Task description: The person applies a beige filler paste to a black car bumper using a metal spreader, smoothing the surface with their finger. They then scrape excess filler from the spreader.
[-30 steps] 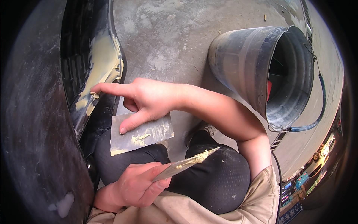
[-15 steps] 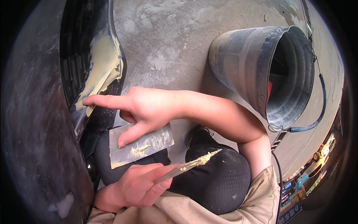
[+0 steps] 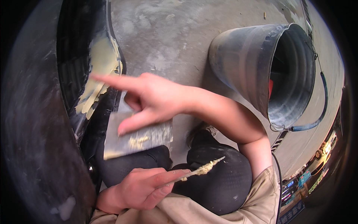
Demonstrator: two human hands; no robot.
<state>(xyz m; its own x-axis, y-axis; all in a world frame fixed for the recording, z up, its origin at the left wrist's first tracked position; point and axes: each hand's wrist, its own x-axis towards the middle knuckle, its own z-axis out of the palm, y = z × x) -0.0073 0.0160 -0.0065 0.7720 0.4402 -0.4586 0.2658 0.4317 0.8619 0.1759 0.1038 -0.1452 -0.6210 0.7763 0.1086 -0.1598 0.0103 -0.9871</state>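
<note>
At the bottom, my left hand holds a thin spreader tilted nearly edge-on, with lumps of pale yellow paste along it. My right hand grips a flat metal scraper smeared with paste, its thumb over the plate. Its blurred index finger reaches out to a band of yellow paste on a curved black part with a dark grille. Whether the fingertip touches the paste is unclear.
A large dark panel fills the left side. A dented metal bucket with a hose-covered handle lies at right on the grey concrete floor. My bent legs are below. Vehicles and other small items appear at the far right rim.
My right hand and scraper first moved down along the paste band, then back up since half a second ago. My left hand and spreader have shifted slightly down and right.
</note>
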